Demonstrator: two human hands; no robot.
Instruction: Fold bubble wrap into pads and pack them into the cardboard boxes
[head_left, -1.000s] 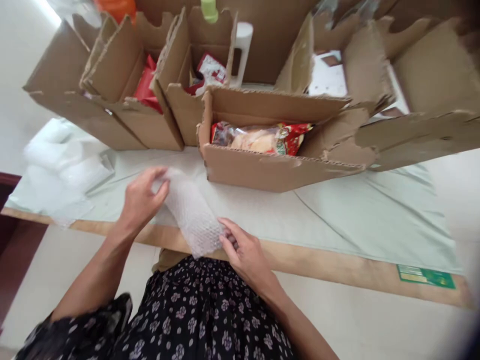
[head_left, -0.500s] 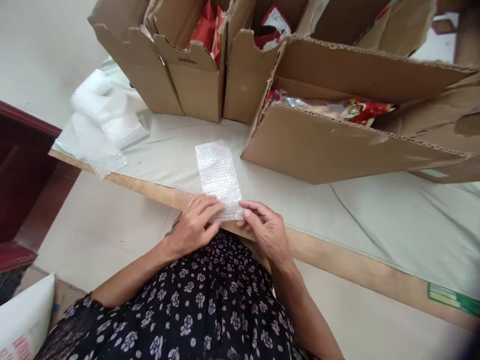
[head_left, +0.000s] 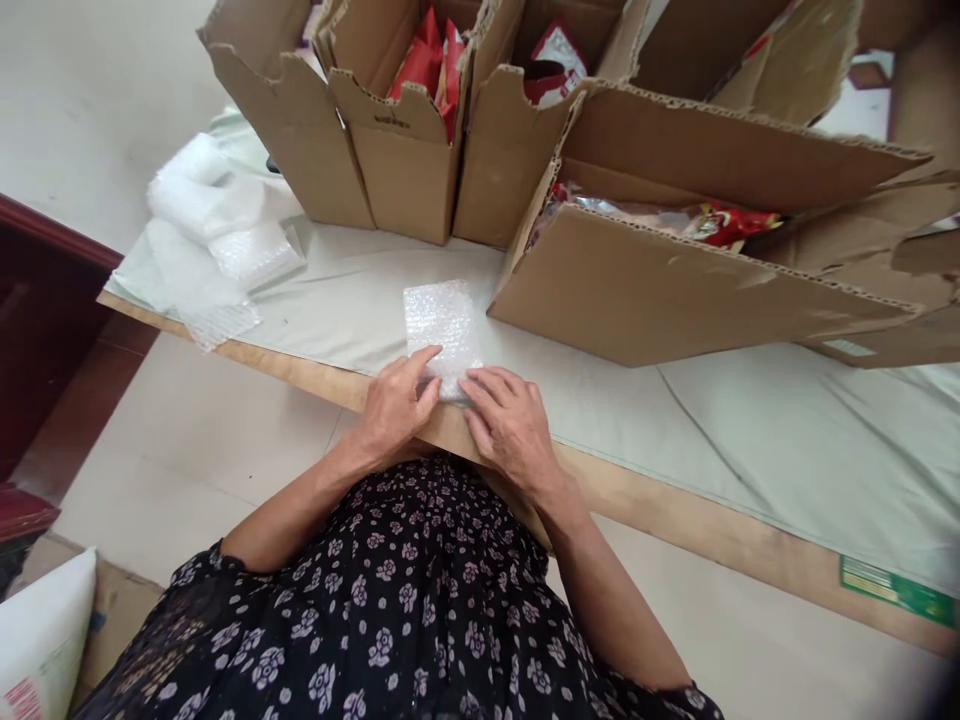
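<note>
A piece of bubble wrap [head_left: 442,320] lies on the cloth-covered table close to its near edge, its near end folded over. At its near left corner is my left hand [head_left: 395,400], thumb and bent fingers closed on the wrap while the index finger reaches over its top. My right hand [head_left: 510,420] has its fingertips on the near right corner, the thumb lower at the fold, holding that side down. Whether anything is wrapped inside the fold cannot be seen.
A loose heap of bubble wrap [head_left: 217,210] lies at the table's left end. Tall open cardboard boxes [head_left: 405,165] with red packets line the back. A wider cardboard box [head_left: 660,290] stands at the right. A white sack [head_left: 52,620] is on the floor at lower left.
The bubble wrap's near end has been folded away from me, so the sheet looks shorter. Both hands have moved forward with it, and the left index finger now reaches over the wrap.
</note>
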